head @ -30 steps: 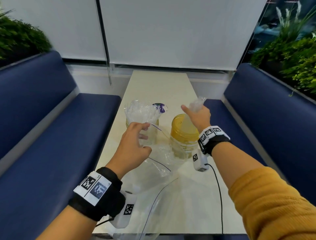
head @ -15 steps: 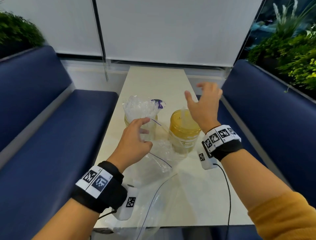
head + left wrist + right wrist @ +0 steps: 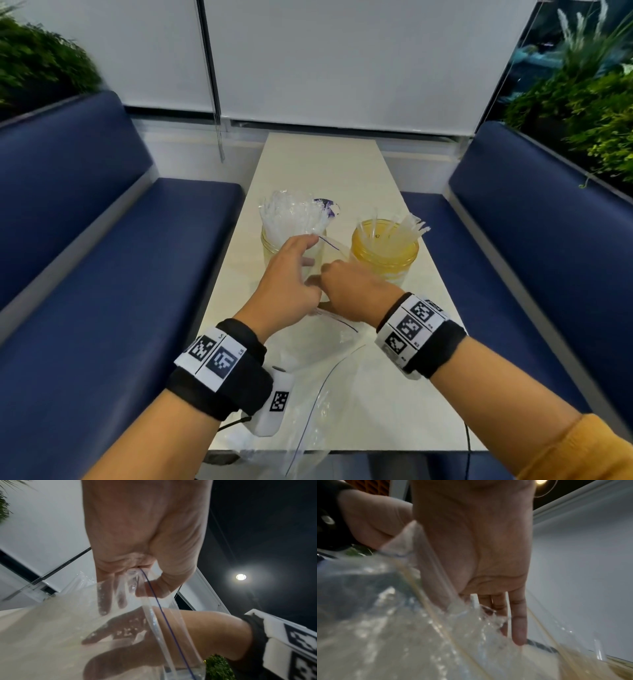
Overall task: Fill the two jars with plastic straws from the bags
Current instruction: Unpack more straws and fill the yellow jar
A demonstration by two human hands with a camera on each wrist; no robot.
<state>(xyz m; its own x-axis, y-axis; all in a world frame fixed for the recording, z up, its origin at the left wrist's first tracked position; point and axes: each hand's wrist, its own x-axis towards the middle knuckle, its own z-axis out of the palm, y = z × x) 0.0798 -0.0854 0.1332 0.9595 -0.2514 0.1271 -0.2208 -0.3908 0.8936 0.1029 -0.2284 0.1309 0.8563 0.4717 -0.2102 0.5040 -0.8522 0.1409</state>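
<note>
Nearest me, at the table's (image 3: 428,394) front edge, a flat clear zip bag (image 3: 318,421) lies with its blue-lined edge hanging over the rim; just beyond it, both my wrists carry black bands with square coded tags.

My left hand (image 3: 286,286) pinches the blue-lined mouth of a second clear bag (image 3: 337,329) between thumb and curled fingers, and the left wrist view shows the strip running out from under my thumb (image 3: 164,588); my right hand (image 3: 356,291) sits just beside the left one, reaching into that bag's mouth; from the wrist its fingers (image 3: 518,622) point straight down among the crinkled plastic, and through the film they look spread and relaxed, clasping nothing that I can make out.

Behind my hands stand the two jars, side by side and near each other; the clear jar (image 3: 270,248) on the left is packed with a tall bundle of plastic straws (image 3: 291,217) rising well above its rim; the yellow jar (image 3: 387,253) on the right holds only a few straws (image 3: 407,228), leaning toward its far right edge.

A small purple-and-white sticker or lid (image 3: 327,207) shows just behind the clear jar, too hidden to name; blue bench seats (image 3: 102,274) run along both sides of the table, with white blinds at the far end.
</note>
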